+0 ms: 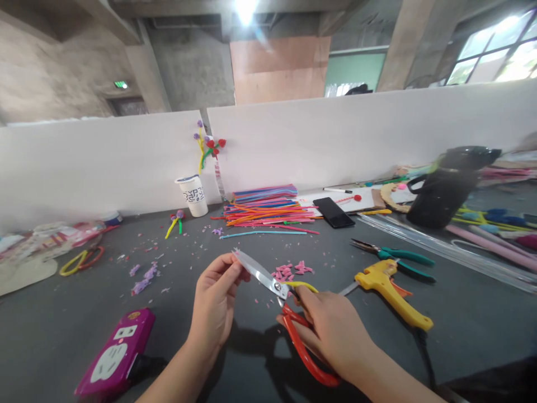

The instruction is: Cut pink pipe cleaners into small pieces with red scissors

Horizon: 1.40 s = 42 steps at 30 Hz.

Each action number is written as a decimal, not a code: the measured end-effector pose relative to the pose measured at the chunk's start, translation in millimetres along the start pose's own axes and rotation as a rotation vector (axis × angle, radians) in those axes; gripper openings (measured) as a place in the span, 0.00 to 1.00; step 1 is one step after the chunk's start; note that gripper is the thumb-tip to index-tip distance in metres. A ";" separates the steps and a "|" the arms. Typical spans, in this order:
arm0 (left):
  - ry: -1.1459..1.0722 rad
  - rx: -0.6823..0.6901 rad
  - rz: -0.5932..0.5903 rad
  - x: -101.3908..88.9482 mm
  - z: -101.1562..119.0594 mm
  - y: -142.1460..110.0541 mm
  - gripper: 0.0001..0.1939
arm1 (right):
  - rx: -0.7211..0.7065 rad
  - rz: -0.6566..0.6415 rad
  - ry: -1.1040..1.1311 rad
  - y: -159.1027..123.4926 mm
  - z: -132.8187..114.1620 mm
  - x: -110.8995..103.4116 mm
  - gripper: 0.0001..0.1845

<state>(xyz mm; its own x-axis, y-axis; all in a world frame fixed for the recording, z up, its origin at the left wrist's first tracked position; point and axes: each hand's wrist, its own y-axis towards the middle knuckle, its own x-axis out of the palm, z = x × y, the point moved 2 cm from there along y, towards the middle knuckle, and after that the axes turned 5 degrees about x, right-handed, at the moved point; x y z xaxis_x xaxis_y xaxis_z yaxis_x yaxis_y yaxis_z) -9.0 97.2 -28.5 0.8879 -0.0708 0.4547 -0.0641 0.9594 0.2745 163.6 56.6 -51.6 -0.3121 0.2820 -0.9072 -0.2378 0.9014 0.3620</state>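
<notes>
My right hand [331, 327] grips the red and yellow handles of a pair of scissors [268, 280], whose steel blades point up and left. My left hand [216, 296] is pinched at the blade tips, fingers closed on something too small to make out. Pink cut scraps [291, 270] lie on the dark table just behind the blades.
A yellow glue gun [390, 285] and green-handled pliers [394, 256] lie to the right. A pile of coloured sticks [268, 210], a black phone [333, 212] and a white cup [193, 195] stand by the white partition. A magenta power strip [117, 352] sits front left, a black jug [444, 187] far right.
</notes>
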 end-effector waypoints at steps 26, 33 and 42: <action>-0.007 -0.026 0.004 0.1 1.3 1.1 0.03 | -0.002 0.040 -0.060 0.1 1.6 -0.9 0.17; -0.044 -0.093 -0.015 3.1 2.8 0.0 0.03 | 0.053 -0.004 0.146 0.3 -1.3 -2.5 0.15; 0.100 -0.409 -0.398 14.7 -9.2 -9.1 0.02 | 0.286 -0.105 0.843 8.9 -6.7 -9.0 0.12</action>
<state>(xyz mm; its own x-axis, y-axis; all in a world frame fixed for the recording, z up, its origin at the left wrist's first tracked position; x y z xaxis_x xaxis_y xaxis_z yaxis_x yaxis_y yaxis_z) 8.8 89.9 -32.1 0.8478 -0.4403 0.2956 0.4469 0.8933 0.0490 158.2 59.9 -38.8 -0.9004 -0.0396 -0.4333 -0.0996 0.9882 0.1167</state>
